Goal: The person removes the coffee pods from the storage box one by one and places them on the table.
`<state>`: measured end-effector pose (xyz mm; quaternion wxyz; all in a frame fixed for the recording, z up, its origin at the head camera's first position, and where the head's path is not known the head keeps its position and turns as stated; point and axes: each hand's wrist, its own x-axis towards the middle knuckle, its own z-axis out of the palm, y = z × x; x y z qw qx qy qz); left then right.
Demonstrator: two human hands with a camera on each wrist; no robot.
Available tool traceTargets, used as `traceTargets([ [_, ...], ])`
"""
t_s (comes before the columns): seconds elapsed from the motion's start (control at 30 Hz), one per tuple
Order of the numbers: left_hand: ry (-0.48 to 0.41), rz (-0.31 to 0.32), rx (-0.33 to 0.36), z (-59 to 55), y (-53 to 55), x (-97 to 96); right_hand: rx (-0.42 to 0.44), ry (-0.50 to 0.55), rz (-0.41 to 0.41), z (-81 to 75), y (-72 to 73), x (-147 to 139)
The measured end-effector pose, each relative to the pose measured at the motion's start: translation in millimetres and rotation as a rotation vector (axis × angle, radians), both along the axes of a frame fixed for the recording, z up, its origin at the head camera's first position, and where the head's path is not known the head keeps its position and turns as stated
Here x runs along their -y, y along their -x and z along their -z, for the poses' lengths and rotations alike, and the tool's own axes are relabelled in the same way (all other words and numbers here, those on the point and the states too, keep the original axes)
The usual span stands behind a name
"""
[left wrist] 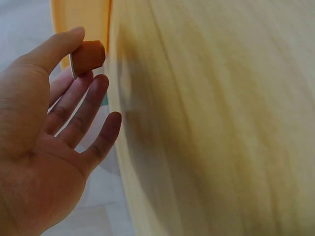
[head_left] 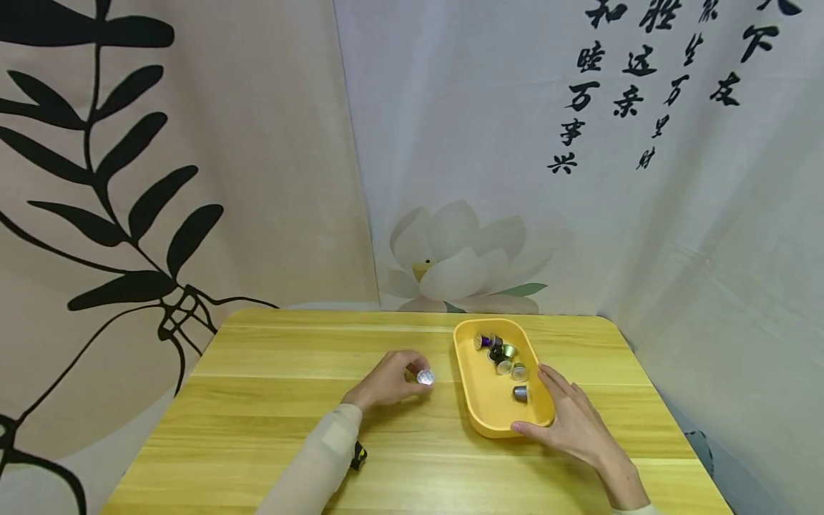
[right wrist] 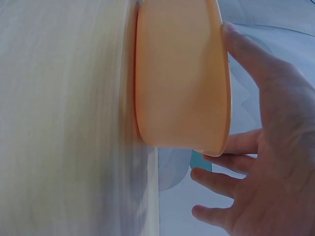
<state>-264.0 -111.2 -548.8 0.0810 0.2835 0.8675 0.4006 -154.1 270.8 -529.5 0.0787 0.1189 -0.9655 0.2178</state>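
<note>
A small coffee capsule (left wrist: 89,57), orange-brown with a pale rim, is pinched between the thumb and fingers of my left hand (head_left: 393,380). Its silvery lid shows in the head view, and the hand is over the table, left of the tray. My right hand (head_left: 575,422) holds the yellow plastic tray (head_left: 484,416) at its near right corner, thumb at the near rim and fingers along the right side. Inside the tray, several capsules lie bunched toward the far end, among them a purple one (head_left: 482,342). A grey capsule (head_left: 520,393) sits apart, nearer the right hand.
The wooden table (head_left: 270,400) carries the tray on its right half. A small black object (head_left: 358,456) shows beside the left forearm. Behind the table hang printed cloths (head_left: 290,179) with leaves, a lotus and black characters.
</note>
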Motion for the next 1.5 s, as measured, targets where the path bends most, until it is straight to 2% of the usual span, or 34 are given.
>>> traceTargets([
  [0.23, 0.008, -0.011, -0.005, 5.7, -0.5, 1.3, 0.004, 0.001, 0.002, 0.0, 0.0, -0.1],
  [0.73, -0.003, -0.018, -0.002, 9.7, -0.4, 1.8, 0.006, 0.01, 0.0, 0.8, 1.5, -0.3],
  [1.5, 0.011, -0.028, 0.049, 8.8, -1.6, 6.2, 0.011, 0.015, 0.004, 2.5, 1.3, -0.4],
])
